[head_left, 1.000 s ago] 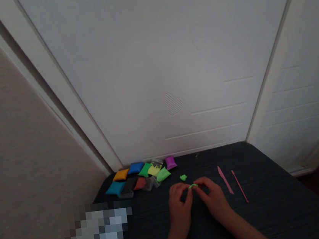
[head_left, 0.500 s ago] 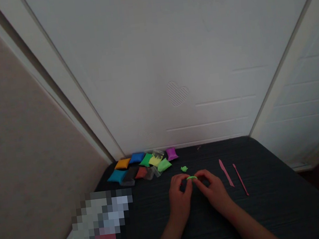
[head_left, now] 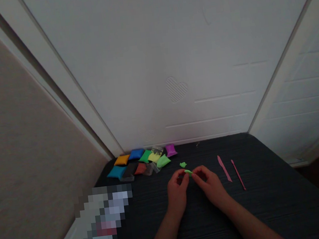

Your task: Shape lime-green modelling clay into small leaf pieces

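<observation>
Between my two hands is a small piece of light green modelling clay [head_left: 188, 172], pinched by thumbs and fingers. My left hand [head_left: 177, 189] is closed on its left end, and my right hand [head_left: 208, 181] grips the right end. Just beyond the fingertips lies a smaller lump of the same green clay [head_left: 183, 164] on the dark table [head_left: 208, 221]. To the right of my right hand rest a pink plastic clay knife [head_left: 224, 169] and a thin pink modelling stick [head_left: 238, 175].
Several coloured clay packets lie at the back left, among them an orange packet [head_left: 122, 160], a teal packet [head_left: 116, 172], a light green packet [head_left: 163, 161] and a purple packet [head_left: 170, 150]. A blurred-out object [head_left: 102, 222] covers the left edge. A white panel [head_left: 141, 60] rises behind the table.
The green clay piece has gone from a thin curved strip seen level to a tilted one, its left end higher. Both hands stay pinched on it. The whole view has shifted slightly.
</observation>
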`<state>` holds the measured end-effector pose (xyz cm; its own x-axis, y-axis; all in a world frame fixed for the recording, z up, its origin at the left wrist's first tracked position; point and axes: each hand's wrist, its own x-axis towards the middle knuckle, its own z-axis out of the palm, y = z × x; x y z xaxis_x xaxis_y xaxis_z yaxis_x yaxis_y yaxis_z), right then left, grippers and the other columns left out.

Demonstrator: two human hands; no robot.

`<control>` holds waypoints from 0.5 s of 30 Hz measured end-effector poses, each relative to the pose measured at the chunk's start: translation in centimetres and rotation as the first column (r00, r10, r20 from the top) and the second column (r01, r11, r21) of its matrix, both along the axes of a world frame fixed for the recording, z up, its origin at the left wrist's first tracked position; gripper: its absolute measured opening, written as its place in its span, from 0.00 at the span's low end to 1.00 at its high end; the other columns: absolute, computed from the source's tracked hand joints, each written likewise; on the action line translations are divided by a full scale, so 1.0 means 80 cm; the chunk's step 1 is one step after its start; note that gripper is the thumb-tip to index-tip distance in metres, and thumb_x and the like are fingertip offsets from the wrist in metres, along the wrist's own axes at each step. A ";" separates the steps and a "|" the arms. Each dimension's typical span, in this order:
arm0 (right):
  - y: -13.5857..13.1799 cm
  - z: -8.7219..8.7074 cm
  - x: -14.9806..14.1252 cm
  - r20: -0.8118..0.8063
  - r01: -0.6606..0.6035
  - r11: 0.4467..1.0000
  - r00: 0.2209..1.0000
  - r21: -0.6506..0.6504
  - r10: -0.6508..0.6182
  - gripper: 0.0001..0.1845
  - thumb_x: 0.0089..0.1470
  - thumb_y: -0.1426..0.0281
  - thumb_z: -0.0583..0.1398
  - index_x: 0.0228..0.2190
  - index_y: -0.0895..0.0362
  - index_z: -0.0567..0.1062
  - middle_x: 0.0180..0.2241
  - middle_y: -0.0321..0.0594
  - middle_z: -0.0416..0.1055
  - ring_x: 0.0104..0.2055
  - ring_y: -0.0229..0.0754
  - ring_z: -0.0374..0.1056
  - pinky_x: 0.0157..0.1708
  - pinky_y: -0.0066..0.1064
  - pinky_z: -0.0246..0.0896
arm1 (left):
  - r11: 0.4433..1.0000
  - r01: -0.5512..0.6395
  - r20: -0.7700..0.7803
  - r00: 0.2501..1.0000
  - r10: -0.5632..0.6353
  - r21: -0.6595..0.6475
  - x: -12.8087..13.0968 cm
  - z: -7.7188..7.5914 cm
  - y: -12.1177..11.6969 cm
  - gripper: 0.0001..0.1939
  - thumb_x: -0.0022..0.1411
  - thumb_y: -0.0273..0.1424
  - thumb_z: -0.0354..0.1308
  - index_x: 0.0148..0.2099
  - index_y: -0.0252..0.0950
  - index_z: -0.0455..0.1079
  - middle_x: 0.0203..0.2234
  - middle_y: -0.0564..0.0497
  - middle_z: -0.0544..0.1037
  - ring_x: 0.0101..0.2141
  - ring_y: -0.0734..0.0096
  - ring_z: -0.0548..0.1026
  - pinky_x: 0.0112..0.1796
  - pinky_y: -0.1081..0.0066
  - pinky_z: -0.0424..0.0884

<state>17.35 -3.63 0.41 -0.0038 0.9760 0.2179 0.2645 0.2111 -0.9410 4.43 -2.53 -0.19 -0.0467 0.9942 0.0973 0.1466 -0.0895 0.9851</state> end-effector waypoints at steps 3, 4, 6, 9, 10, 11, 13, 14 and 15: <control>0.000 -0.001 0.002 0.020 0.028 0.999 0.999 0.033 -0.029 0.09 0.50 0.66 0.55 0.34 0.56 0.70 0.30 0.38 0.71 0.32 0.40 0.67 0.34 0.32 0.62 | 1.000 -0.004 -0.018 1.000 0.005 0.017 0.001 -0.001 -0.001 0.11 0.53 0.35 0.54 0.36 0.34 0.69 0.31 0.49 0.75 0.33 0.67 0.73 0.36 0.68 0.68; 0.000 -0.001 0.002 0.019 0.039 0.998 0.999 0.045 -0.040 0.10 0.50 0.66 0.56 0.35 0.56 0.70 0.31 0.39 0.71 0.33 0.40 0.67 0.34 0.33 0.63 | 1.000 0.003 -0.035 0.999 -0.002 0.028 0.002 -0.002 -0.002 0.11 0.53 0.34 0.54 0.37 0.34 0.69 0.31 0.48 0.75 0.33 0.66 0.73 0.36 0.67 0.67; 0.001 -0.002 0.004 0.044 0.046 0.996 0.998 0.071 -0.050 0.12 0.49 0.66 0.56 0.37 0.56 0.71 0.32 0.39 0.71 0.33 0.41 0.67 0.35 0.33 0.62 | 0.998 0.022 -0.079 0.997 -0.017 0.062 0.002 -0.004 -0.003 0.10 0.54 0.34 0.53 0.37 0.34 0.69 0.32 0.48 0.74 0.34 0.66 0.72 0.37 0.67 0.67; 0.003 -0.003 0.005 0.102 0.030 0.996 0.994 0.089 -0.040 0.09 0.50 0.66 0.56 0.33 0.55 0.72 0.30 0.38 0.71 0.33 0.40 0.67 0.35 0.33 0.62 | 0.994 0.044 -0.123 0.992 -0.032 0.098 0.003 -0.007 -0.005 0.09 0.55 0.33 0.52 0.37 0.35 0.69 0.32 0.49 0.74 0.34 0.67 0.71 0.38 0.67 0.66; 0.003 -0.003 0.005 0.111 0.030 0.996 0.993 0.090 -0.040 0.08 0.50 0.67 0.55 0.32 0.55 0.72 0.30 0.38 0.71 0.33 0.40 0.67 0.34 0.32 0.62 | 0.994 0.050 -0.123 0.992 -0.037 0.099 0.004 -0.007 -0.005 0.09 0.55 0.33 0.52 0.37 0.36 0.69 0.32 0.49 0.74 0.34 0.67 0.71 0.38 0.67 0.66; 0.003 -0.003 0.004 0.114 0.037 0.995 0.992 0.089 -0.047 0.08 0.51 0.67 0.55 0.31 0.56 0.72 0.29 0.38 0.71 0.32 0.40 0.67 0.34 0.32 0.61 | 0.994 0.057 -0.118 0.992 -0.046 0.091 0.004 -0.007 -0.006 0.10 0.56 0.34 0.52 0.37 0.36 0.69 0.32 0.49 0.74 0.34 0.67 0.72 0.38 0.67 0.66; 0.003 -0.004 0.004 0.119 0.059 0.994 0.990 0.090 -0.070 0.08 0.51 0.67 0.54 0.30 0.56 0.72 0.29 0.38 0.70 0.32 0.41 0.67 0.34 0.32 0.61 | 0.995 0.071 -0.098 0.993 -0.065 0.064 0.005 -0.006 -0.005 0.10 0.56 0.35 0.52 0.38 0.35 0.69 0.32 0.49 0.74 0.34 0.67 0.72 0.37 0.68 0.66; 0.003 -0.004 0.003 0.119 0.070 0.993 0.990 0.091 -0.080 0.08 0.51 0.68 0.54 0.30 0.56 0.72 0.29 0.39 0.70 0.32 0.41 0.66 0.33 0.32 0.61 | 0.996 0.075 -0.085 0.994 -0.071 0.049 0.005 -0.006 -0.005 0.10 0.55 0.35 0.52 0.38 0.35 0.68 0.32 0.49 0.75 0.34 0.67 0.72 0.37 0.68 0.67; 0.003 -0.004 0.003 0.118 0.075 0.993 0.989 0.093 -0.086 0.08 0.52 0.68 0.53 0.30 0.56 0.72 0.29 0.39 0.70 0.32 0.41 0.66 0.33 0.32 0.61 | 0.996 0.081 -0.071 0.994 -0.078 0.035 0.006 -0.005 -0.005 0.11 0.55 0.35 0.52 0.38 0.35 0.68 0.32 0.49 0.75 0.34 0.67 0.72 0.37 0.68 0.67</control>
